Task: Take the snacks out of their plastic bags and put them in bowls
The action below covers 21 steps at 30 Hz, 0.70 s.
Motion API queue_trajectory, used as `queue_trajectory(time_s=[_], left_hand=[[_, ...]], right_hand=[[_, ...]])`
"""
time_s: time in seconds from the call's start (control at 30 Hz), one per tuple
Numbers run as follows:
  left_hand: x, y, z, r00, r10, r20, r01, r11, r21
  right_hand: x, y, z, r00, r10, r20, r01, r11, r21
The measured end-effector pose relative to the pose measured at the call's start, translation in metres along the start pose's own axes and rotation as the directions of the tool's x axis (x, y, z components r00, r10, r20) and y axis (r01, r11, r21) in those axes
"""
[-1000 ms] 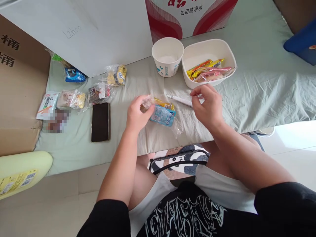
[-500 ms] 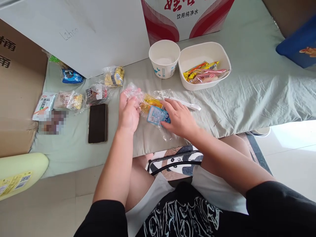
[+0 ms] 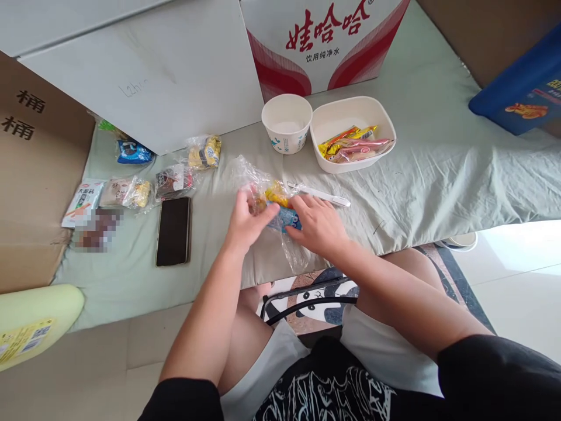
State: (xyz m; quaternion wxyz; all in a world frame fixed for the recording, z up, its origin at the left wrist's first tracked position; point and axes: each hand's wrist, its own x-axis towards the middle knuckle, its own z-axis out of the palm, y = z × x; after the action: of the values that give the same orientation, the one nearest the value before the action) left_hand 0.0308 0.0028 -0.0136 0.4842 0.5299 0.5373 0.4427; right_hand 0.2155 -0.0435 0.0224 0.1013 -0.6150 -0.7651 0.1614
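Right now both hands, left hand (image 3: 246, 219) and right hand (image 3: 318, 224), grip the clear snack bag (image 3: 268, 196) lying between them.

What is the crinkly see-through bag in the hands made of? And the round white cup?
The bag looks like thin clear plastic film: shiny, wrinkled, and the yellow and blue snack packets show through it. Both the left hand and right hand hold it. The cup looks like matte white paper or card with a rolled rim, though that's less sure.

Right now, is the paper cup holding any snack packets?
No. The paper cup looks empty inside; the snack packets lie in the white bowl beside it.
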Motion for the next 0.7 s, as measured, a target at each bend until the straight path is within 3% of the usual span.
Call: queue_trajectory(time_s=[0.07,0.13,0.2,0.3,0.43,0.6,0.7], left_hand=[[-0.006,0.001,0.008,0.999,-0.018,0.051,0.020,0.999,-0.030],[-0.008,0.005,0.014,0.999,-0.037,0.022,0.039,0.994,-0.101],[-0.006,0.009,0.015,0.992,-0.087,-0.093,0.068,0.980,-0.187],[0.004,0.014,0.009,0.941,-0.206,-0.269,0.132,0.954,-0.270],[0.017,0.017,-0.005,0.884,-0.301,-0.357,0.173,0.921,-0.349],[0.023,0.022,-0.014,0.826,-0.391,-0.405,0.194,0.874,-0.446],[0.020,0.026,-0.009,0.836,-0.401,-0.374,0.193,0.854,-0.483]], right_hand=[[0.000,0.001,0.000,1.000,-0.005,0.006,0.005,0.999,0.032],[0.001,0.005,0.001,1.000,0.005,-0.006,-0.004,0.994,0.110],[0.002,0.011,0.003,0.999,0.020,-0.042,-0.010,0.975,0.223],[0.003,0.021,0.004,0.989,0.002,-0.146,0.054,0.921,0.385],[0.001,0.031,-0.002,0.956,-0.104,-0.274,0.230,0.848,0.478],[-0.011,0.035,-0.011,0.874,-0.313,-0.371,0.456,0.792,0.406],[-0.022,0.043,-0.020,0.793,-0.306,-0.527,0.532,0.769,0.354]])
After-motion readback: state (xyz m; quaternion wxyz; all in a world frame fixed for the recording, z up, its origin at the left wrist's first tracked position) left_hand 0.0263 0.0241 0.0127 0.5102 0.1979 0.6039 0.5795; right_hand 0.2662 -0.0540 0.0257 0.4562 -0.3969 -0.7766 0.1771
